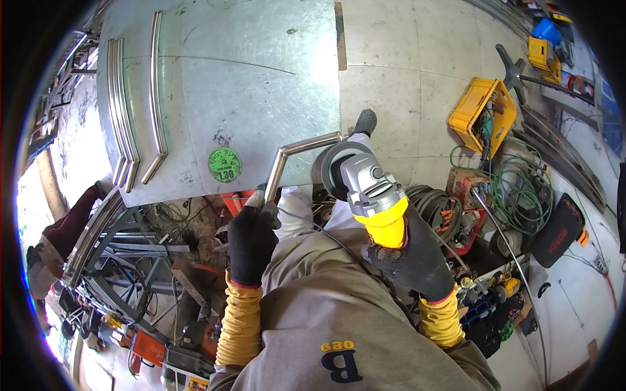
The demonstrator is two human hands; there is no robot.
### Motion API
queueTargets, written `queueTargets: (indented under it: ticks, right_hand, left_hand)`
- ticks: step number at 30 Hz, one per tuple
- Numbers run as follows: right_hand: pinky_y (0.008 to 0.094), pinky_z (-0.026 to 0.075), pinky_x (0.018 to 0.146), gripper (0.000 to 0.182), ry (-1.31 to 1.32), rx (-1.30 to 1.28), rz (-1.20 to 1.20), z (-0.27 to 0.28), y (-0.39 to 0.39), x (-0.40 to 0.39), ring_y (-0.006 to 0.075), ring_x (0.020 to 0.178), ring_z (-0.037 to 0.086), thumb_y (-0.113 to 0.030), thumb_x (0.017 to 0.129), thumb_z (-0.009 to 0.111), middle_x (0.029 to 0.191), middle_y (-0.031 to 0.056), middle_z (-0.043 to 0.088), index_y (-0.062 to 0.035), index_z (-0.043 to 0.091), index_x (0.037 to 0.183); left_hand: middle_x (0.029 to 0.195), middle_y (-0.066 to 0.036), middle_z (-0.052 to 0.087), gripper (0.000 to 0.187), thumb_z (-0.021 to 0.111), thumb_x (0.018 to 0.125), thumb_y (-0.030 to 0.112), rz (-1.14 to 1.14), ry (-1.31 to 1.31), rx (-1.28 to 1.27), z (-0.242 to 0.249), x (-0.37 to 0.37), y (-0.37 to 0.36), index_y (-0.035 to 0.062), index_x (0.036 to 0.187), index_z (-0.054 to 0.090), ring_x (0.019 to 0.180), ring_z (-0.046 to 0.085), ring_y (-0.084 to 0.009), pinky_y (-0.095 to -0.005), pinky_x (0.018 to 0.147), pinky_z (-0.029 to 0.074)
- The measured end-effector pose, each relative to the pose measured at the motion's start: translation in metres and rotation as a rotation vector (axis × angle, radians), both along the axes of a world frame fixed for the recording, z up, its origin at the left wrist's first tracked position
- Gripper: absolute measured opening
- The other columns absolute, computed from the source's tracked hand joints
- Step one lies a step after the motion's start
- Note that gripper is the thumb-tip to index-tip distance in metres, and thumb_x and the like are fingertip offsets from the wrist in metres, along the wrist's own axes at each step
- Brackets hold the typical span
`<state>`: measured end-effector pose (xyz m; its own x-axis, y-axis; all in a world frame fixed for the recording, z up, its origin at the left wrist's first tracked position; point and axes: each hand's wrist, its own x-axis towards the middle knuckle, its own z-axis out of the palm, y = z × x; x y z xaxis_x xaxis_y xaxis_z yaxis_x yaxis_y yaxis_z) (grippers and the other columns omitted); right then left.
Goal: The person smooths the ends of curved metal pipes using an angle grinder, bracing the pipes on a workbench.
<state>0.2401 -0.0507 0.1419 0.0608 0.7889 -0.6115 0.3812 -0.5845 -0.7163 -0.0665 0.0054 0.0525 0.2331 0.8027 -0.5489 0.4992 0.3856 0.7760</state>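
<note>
I note a large galvanised sheet-metal worktop (248,78) filling the upper left of the head view, with a round green sticker (225,164) near its lower edge. Several bent, polished steel tubes (124,111) lie side by side on its left part, another (155,98) just beside them. To the right, on the pale floor, a yellow plastic crate (481,114) stands near a coil of green cable (521,189) and a black tool case (557,231).

The bent polished steel tube (287,159) in hand runs up from the glove, angles at an elbow, and extends right along the worktop's lower edge, its far end meeting the grinder's disc guard.

My right hand (414,257), in a black glove with a yellow sleeve, is clenched around the yellow body of a grey-and-yellow angle grinder (368,192), disc end towards the tube. My left hand (251,238), gloved alike, is closed around the tube's lower end.

I cannot tell whether the disc itself touches the tube. A person in a dark red sleeve (68,221) is at the far left.
</note>
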Motion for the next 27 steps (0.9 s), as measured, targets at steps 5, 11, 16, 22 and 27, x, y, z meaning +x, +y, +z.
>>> queueTargets:
  ticks: [5, 11, 16, 22, 27]
  right_hand:
    - [0.0367, 0.059, 0.085, 0.059, 0.026, -0.055, -0.013, 0.008, -0.007, 0.007, 0.0174, 0.091, 0.069, -0.014, 0.085, 0.09, 0.105, 0.007, 0.074, -0.003, 0.061, 0.135]
    - [0.0356, 0.058, 0.084, 0.057, 0.031, -0.108, -0.034, 0.009, -0.005, 0.008, 0.0161, 0.09, 0.068, -0.012, 0.086, 0.088, 0.102, 0.0047, 0.072, -0.0037, 0.061, 0.135]
    - [0.0378, 0.058, 0.092, 0.066, 0.025, -0.133, -0.008, 0.013, 0.004, 0.007, 0.0196, 0.1, 0.068, -0.013, 0.085, 0.09, 0.114, 0.0083, 0.072, -0.0036, 0.059, 0.142]
    - [0.0476, 0.057, 0.089, 0.07, -0.012, -0.031, 0.042, 0.011, 0.01, 0.006, 0.0418, 0.103, 0.071, -0.027, 0.082, 0.095, 0.116, 0.0196, 0.07, -0.0044, 0.059, 0.138]
    - [0.0472, 0.056, 0.09, 0.069, 0.054, -0.14, 0.009, 0.016, 0.019, 0.006, 0.0384, 0.105, 0.069, -0.026, 0.082, 0.095, 0.119, 0.0181, 0.069, -0.0041, 0.06, 0.138]
  left_hand:
    - [0.082, 0.002, 0.062, 0.02, 0.055, 0.108, 0.008, 0.17, 0.04, -0.018, -0.017, 0.009, -0.022, 0.0007, 0.121, 0.069, 0.064, 0.056, -0.0059, -0.0255, 0.055, 0.047]
    - [0.07, 0.0, 0.058, 0.013, 0.059, 0.107, 0.012, 0.235, 0.12, -0.011, -0.024, 0.016, -0.028, 0.0033, 0.105, 0.068, 0.058, 0.056, -0.0089, -0.0303, 0.054, 0.048]
    - [0.069, -0.004, 0.059, 0.011, 0.061, 0.106, 0.012, 0.1, 0.256, 0.228, -0.032, 0.016, -0.035, 0.0038, 0.105, 0.068, 0.056, 0.059, -0.0145, -0.0329, 0.054, 0.048]
    - [0.08, -0.016, 0.071, 0.02, 0.075, 0.098, 0.006, 0.12, 0.267, 0.264, -0.043, 0.012, -0.043, 0.0013, 0.117, 0.077, 0.067, 0.068, -0.0272, -0.0382, 0.065, 0.055]
    - [0.08, -0.017, 0.072, 0.018, 0.076, 0.098, 0.007, 0.205, 0.214, 0.322, -0.042, 0.02, -0.041, 0.0009, 0.115, 0.078, 0.067, 0.07, -0.0305, -0.0392, 0.065, 0.054]
